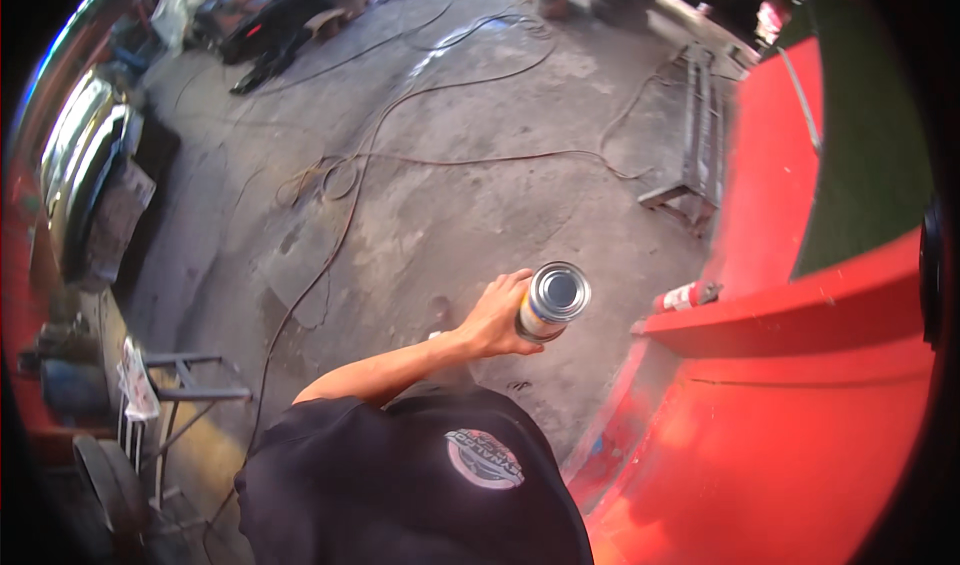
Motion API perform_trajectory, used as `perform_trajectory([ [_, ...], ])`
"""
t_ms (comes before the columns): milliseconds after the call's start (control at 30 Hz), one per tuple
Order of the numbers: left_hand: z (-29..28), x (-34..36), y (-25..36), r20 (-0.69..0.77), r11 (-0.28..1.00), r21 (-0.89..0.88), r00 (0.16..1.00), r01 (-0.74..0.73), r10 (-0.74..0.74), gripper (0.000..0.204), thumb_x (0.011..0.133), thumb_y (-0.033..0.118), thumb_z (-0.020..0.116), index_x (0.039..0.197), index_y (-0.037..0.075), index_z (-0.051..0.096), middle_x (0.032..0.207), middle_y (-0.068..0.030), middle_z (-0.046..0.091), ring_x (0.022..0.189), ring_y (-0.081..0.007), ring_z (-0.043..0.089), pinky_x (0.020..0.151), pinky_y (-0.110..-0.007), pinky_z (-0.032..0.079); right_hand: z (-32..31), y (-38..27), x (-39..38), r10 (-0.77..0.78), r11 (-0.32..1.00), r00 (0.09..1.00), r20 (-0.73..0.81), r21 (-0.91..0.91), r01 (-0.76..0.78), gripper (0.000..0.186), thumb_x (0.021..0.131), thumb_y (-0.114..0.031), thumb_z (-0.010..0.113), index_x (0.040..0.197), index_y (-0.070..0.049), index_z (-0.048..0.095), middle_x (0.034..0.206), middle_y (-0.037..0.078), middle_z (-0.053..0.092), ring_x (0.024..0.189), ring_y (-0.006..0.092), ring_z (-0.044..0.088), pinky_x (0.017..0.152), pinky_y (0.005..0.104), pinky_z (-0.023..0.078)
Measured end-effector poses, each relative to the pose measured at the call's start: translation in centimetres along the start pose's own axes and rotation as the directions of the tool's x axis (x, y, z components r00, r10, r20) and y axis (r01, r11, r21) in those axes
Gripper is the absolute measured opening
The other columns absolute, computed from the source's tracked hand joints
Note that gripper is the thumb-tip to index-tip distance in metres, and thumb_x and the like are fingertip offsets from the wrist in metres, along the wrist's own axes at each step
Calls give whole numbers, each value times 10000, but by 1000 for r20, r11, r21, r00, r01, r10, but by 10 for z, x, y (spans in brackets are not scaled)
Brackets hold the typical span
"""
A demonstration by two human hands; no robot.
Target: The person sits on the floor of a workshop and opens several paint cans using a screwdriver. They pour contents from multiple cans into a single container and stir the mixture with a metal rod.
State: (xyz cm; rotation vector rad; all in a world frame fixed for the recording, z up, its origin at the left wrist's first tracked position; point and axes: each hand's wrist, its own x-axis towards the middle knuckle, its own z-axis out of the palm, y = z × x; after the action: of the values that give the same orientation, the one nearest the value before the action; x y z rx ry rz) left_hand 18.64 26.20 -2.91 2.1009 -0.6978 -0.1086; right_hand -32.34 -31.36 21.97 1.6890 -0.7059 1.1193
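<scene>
My left hand reaches out in front of my dark shirt. Its fingers are wrapped round a metal can with a round silver lid and a yellowish and white label. The lid is on and faces up toward me. Parts of the fingers are hidden behind the can's side. My right hand does not appear.
Long hoses or cables snake across the concrete floor. To the right are a metal stand, a red ledge and a red-and-white cylinder. A metal frame and a tyre stand at lower left.
</scene>
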Motion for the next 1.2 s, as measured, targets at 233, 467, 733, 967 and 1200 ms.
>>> perform_trajectory([
  [233, -134, 69, -139, -82, 995, -43, 992, 89, -92, 1142, 683, 396, 1032, 1622, 51, 480, 1651, -223, 465, 1492, -464, 471, 1220, -581, 427, 26, -529, -204, -471, 425, 233, 851, 450, -786, 518, 1145, -207, 675, 1588, 53, 602, 1477, 150, 715, 1181, 226, 723, 1006, 355, 597],
  [467, -304, 164, -270, -215, 979, 29, 958, 202, -191, 1134, 671, 384, 1038, 1614, 63, 495, 1616, -235, 501, 1473, -462, 500, 1180, -578, 441, -50, -874, -157, -766, 445, -293, 572, 144, -884, 447, 1094, -170, 751, 1510, -15, 696, 975, 75, 754, 804, 180, 783, 623, 324, 590],
  [733, -454, 292, -459, -572, 959, 90, 803, 268, -171, 970, 621, 278, 1036, 1469, 58, 620, 1364, -190, 655, 1261, -437, 618, 1055, -545, 492, 27, -1196, -82, -753, 601, -476, 455, 180, -778, 475, 1107, -243, 740, 1509, 4, 679, 1041, 119, 799, 749, 212, 776, 604, 351, 610],
  [967, -613, 421, -547, -757, 885, 75, 604, 459, -249, 820, 653, 238, 1065, 1362, 37, 709, 1306, -161, 740, 1216, -363, 695, 1049, -496, 551, 99, -1568, 84, -926, 375, -290, 243, 697, -612, 346, 1086, -256, 736, 1254, 38, 805, 879, 108, 789, 622, 215, 711, 578, 389, 580],
  [1200, -745, 523, -686, -833, 777, -42, 407, 628, -374, 943, 666, 145, 1092, 1479, 10, 635, 1382, -137, 725, 1269, -288, 725, 1128, -434, 592, 31, -1987, 314, -958, -248, 268, -106, 779, -576, 443, 1050, -271, 757, 1329, 73, 767, 1060, 232, 837, 944, 302, 810, 862, 417, 633],
])
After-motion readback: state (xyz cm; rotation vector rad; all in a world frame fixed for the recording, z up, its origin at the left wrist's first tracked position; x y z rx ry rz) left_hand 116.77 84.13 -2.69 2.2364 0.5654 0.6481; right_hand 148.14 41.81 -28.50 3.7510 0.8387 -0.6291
